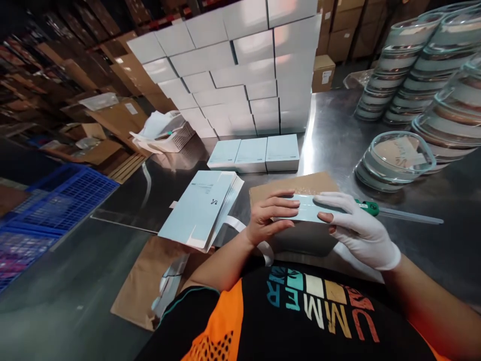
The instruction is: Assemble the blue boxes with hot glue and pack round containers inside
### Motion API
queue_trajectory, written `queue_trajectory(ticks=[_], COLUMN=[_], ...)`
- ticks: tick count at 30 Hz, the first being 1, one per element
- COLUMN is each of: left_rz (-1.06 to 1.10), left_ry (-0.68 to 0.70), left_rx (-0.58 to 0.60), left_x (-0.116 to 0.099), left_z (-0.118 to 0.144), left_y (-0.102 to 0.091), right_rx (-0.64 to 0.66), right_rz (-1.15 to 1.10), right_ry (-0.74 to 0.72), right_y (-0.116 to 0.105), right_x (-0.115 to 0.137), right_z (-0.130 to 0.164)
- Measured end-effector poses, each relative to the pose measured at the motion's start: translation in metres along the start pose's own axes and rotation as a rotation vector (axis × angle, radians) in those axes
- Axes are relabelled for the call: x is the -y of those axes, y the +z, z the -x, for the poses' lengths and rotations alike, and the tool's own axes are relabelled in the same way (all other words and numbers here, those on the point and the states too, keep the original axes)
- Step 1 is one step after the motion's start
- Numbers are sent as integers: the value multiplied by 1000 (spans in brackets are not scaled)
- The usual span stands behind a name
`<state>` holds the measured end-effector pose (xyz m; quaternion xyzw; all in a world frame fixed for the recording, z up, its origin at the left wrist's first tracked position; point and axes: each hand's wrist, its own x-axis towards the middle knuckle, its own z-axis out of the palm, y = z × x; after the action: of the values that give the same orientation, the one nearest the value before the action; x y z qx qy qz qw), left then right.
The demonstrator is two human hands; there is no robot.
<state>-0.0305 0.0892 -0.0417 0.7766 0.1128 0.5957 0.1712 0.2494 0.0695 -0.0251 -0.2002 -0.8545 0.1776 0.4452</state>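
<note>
A small white box lies between my two hands, above a brown cardboard piece. Bare, my left hand grips the box's left end, its fingers extended over the top. My right hand, in a white glove with the thumb tip exposed, holds the right end between thumb and fingers. Just beyond the glove lies a green-handled tool with a long pale strip. Left of my hands sits a stack of pale printed sheets, its edges slightly fanned.
Three white boxes form a row before a tall wall of white boxes. Clear round containers stand stacked at right. A white basket holds papers. Blue crates and an open brown carton are at left.
</note>
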Motion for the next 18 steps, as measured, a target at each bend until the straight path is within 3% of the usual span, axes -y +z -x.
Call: queue_trajectory(ticks=[3,7,9,12,15,18], left_rz=[-6,-89,-197,-527,-895,-1053], left_ry=[-14,-197,-370,-697,-1094,-1358], left_rx=[6,16,27,119,339,555], left_x=[-1,4,15,44,79,110], left_z=[4,18,21,6,-31,-65], left_y=[0,-20,-40,-71,-88,-91], right_rx=[-36,-104,-123,-276,-433,-450], right_rz=[23,5,-88,-185,-139,-69], right_ry=[130,559,737,939,1124,1232], right_y=[8,22,20,-1,-33,-55], right_x=[-5,-15,-23,-49,-93,-141], right_z=[11,21,12,-21,-64,-100])
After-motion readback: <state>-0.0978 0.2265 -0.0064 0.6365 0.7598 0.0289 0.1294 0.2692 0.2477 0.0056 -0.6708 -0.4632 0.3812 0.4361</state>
